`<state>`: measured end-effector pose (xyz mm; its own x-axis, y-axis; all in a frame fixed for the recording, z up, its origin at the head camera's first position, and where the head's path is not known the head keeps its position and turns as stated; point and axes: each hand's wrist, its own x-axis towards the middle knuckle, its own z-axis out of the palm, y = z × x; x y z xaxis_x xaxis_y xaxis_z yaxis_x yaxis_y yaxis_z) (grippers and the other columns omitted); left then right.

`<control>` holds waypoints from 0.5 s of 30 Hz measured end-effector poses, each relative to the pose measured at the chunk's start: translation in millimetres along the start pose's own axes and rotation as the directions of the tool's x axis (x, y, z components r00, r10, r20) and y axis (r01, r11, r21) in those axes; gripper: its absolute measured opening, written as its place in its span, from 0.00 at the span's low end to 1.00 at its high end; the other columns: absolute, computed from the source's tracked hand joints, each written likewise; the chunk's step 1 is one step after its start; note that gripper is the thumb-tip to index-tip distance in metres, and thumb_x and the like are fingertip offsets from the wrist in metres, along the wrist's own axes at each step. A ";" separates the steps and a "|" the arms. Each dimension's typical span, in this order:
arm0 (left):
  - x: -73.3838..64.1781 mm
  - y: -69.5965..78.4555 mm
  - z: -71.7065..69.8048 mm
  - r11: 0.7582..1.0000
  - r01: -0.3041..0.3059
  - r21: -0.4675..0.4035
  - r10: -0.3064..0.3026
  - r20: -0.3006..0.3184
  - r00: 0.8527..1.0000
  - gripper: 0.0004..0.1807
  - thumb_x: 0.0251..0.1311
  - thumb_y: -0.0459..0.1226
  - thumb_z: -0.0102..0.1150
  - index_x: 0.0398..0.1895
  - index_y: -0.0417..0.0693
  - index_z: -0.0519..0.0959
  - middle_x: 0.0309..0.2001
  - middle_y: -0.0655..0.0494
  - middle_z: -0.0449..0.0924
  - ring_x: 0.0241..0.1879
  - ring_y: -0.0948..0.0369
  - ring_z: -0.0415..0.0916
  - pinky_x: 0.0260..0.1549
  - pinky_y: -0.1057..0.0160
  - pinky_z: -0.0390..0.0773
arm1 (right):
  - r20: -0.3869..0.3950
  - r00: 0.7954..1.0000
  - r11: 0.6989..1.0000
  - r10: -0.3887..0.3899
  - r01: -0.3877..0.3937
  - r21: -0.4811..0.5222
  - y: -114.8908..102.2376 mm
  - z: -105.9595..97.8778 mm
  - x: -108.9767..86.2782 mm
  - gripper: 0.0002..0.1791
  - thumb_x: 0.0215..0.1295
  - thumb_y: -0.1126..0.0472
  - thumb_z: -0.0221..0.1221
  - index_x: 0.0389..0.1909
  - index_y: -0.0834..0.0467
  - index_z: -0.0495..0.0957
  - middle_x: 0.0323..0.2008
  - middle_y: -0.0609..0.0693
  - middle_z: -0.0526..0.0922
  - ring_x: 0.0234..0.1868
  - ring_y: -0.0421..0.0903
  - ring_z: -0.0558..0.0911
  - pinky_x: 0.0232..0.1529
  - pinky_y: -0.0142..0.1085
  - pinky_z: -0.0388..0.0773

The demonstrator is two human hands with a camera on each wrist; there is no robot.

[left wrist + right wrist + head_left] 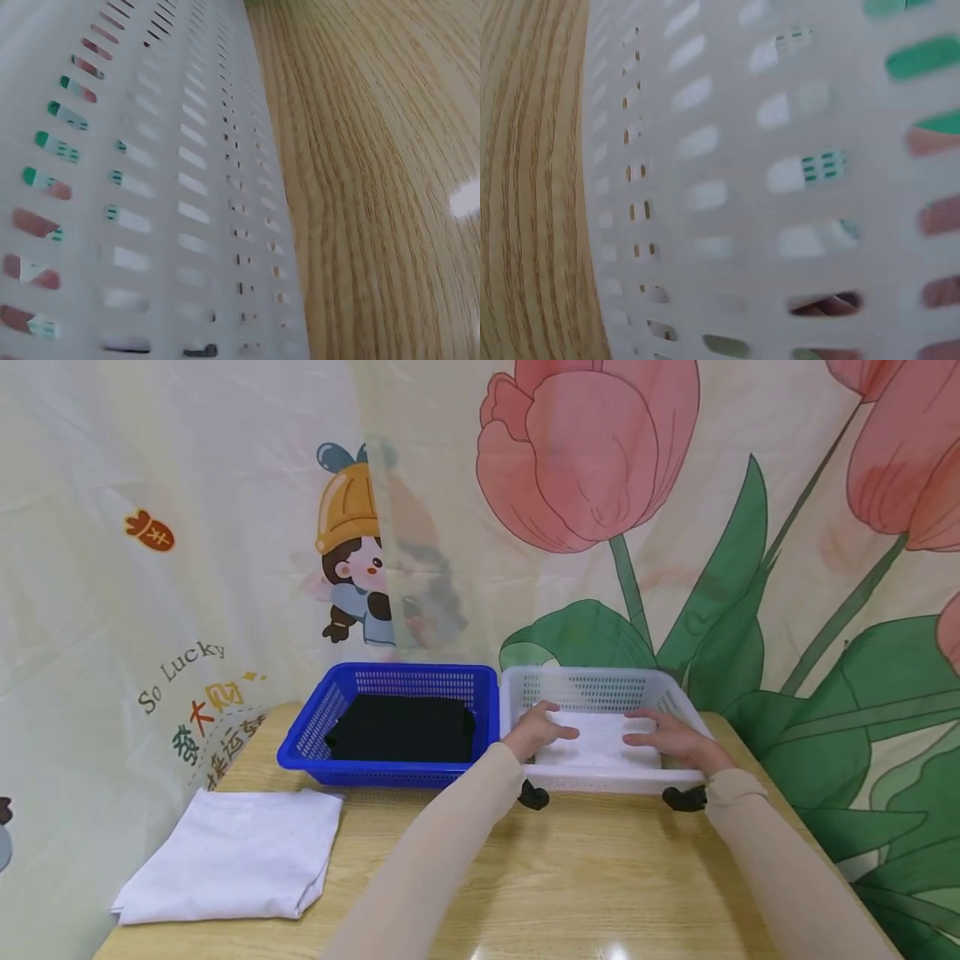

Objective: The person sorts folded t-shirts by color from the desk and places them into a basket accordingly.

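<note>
A folded white cloth [596, 747] lies inside the white slotted basket [607, 783]. My left hand [542, 732] reaches over the basket's front rim, at the left part of the cloth, fingers spread. Across from it my right hand [675, 739] is at the cloth's right part, its fingers extended and pointing inward. Whether the fingertips touch the cloth cannot be told. Both wrist views are filled by the outside of the white basket wall [165, 180]; skin shows only in patches through the slots of that wall [742, 202].
A blue basket [386, 767] with folded black cloth [401, 727] stands directly left of the white one. Another folded white cloth [232, 856] lies at the left of the wooden table [600, 877]. A printed curtain [442, 527] hangs behind. Black items [533, 795] show below the wrists.
</note>
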<state>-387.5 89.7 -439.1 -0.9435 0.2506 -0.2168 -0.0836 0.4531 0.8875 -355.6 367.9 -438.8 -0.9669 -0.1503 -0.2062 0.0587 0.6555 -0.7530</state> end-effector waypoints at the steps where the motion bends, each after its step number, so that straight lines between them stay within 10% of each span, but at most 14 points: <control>1: -0.9 1.0 -2.1 1.000 -0.010 0.000 0.010 0.004 1.000 0.40 0.62 0.43 0.78 0.76 0.53 0.70 0.76 0.44 0.68 0.72 0.46 0.68 0.71 0.46 0.71 | -0.014 1.000 1.000 -0.006 0.006 -0.010 -1.8 0.8 -0.7 0.44 0.75 0.49 0.66 0.81 0.63 0.58 0.82 0.74 0.47 0.80 0.75 0.49 0.75 0.75 0.48; 9: -18.4 21.7 -39.7 0.987 -0.156 0.030 0.152 0.105 0.983 0.32 0.68 0.40 0.72 0.74 0.51 0.73 0.78 0.44 0.65 0.74 0.47 0.67 0.73 0.46 0.69 | -0.122 0.977 0.970 -0.177 0.152 -0.189 -33.7 2.0 -15.9 0.36 0.75 0.53 0.65 0.75 0.67 0.68 0.77 0.74 0.61 0.77 0.75 0.57 0.73 0.73 0.55; 15: -64.6 38.1 -96.8 0.945 -0.326 -0.019 0.322 0.216 0.922 0.25 0.73 0.41 0.67 0.71 0.55 0.77 0.74 0.49 0.71 0.74 0.49 0.68 0.70 0.46 0.72 | -0.161 0.952 0.959 -0.259 0.234 -0.157 -80.5 10.7 -52.1 0.30 0.77 0.56 0.63 0.74 0.64 0.70 0.75 0.71 0.64 0.74 0.76 0.64 0.70 0.70 0.66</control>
<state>-360.8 7.9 -351.8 -0.8273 0.5618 -0.0015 0.2227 0.3303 0.9172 -307.4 315.1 -374.2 -0.9760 -0.1939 0.0992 -0.2094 0.7099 -0.6724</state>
